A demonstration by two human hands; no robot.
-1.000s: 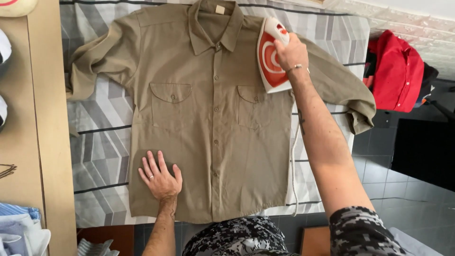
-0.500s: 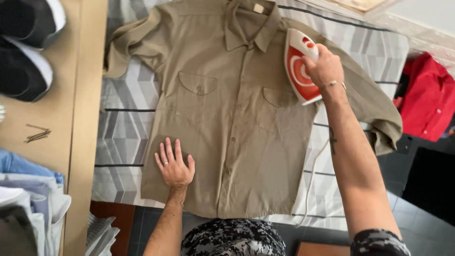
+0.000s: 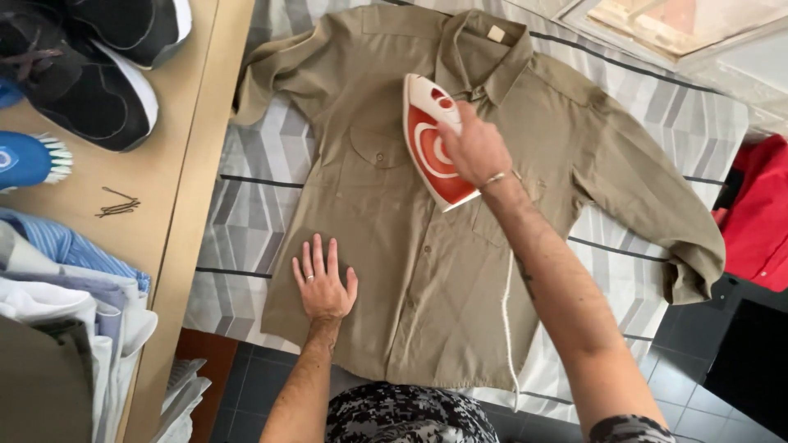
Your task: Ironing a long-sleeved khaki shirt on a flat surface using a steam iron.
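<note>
Gripping the red-and-white iron (image 3: 433, 141) with right hand (image 3: 474, 149) fingers wrapped round its handle, left hand (image 3: 323, 284) fingers spread flat on the khaki shirt (image 3: 427, 271) below.

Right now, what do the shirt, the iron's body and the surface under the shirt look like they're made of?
Shirt: khaki woven cloth, matte, likely cotton or a blend; soft creases and stitched pockets show.
Iron, held by the right hand: glossy red and white moulded plastic shell, judging by its sheen.
Cover beneath: grey patterned fabric, matte, seemingly padded.
</note>
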